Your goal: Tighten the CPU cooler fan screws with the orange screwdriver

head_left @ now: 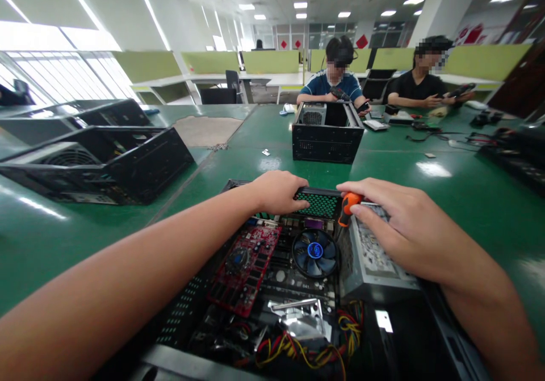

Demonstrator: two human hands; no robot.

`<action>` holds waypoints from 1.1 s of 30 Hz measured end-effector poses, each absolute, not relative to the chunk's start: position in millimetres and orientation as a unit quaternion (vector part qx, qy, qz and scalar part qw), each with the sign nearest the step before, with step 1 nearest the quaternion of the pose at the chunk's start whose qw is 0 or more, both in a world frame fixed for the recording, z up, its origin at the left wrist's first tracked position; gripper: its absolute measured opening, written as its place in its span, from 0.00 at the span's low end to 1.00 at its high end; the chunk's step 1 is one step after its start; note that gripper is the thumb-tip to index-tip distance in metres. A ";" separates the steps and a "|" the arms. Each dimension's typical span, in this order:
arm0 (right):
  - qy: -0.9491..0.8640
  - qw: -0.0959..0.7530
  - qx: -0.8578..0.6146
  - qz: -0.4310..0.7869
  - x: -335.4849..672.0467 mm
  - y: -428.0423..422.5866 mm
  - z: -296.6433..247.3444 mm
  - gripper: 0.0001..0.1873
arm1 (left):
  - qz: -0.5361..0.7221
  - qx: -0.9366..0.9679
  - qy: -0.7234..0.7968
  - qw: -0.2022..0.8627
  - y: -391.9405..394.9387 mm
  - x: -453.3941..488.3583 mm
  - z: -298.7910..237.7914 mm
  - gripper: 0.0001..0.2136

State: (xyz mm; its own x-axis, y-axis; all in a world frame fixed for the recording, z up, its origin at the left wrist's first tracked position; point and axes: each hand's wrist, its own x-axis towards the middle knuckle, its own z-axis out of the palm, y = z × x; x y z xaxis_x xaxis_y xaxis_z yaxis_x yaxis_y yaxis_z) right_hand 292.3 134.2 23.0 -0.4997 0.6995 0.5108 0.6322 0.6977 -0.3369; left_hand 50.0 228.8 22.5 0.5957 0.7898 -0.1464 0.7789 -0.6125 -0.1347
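(a) right hand [400, 222]: fingers closed around orange screwdriver [349, 204], tool angled down into open computer case [320, 204].
(b) left hand [279, 191]: just beside right, curled over case's far mesh edge.
Under right hand: grey power supply [374, 262]. Below, between hands: blue fan [315, 251]. Under left forearm: red card [247, 267]. Beyond hands: second case [327, 134] on green counter [468, 199].

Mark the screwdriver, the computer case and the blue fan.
screwdriver [349, 201]: head view, orange handle, held in the right hand [400, 227].
computer case [320, 205]: head view, perforated rear wall, gripped by the left hand [276, 191].
blue fan [315, 250]: head view, centre hub.
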 end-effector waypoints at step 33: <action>-0.859 0.312 -0.398 0.075 292.8 132.8 23.0 0.11 | 0.088 -0.901 -0.424 -0.004 224.0 46.3 28.6 0.17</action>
State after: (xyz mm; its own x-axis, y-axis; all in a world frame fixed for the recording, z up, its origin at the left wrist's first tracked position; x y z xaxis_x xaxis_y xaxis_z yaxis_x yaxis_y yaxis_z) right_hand 292.8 132.8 23.0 -0.4879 0.7317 0.4760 0.6379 0.6711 -0.3778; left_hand 46.3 224.0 28.6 0.6249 0.7637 -0.1622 0.7652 -0.6403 -0.0667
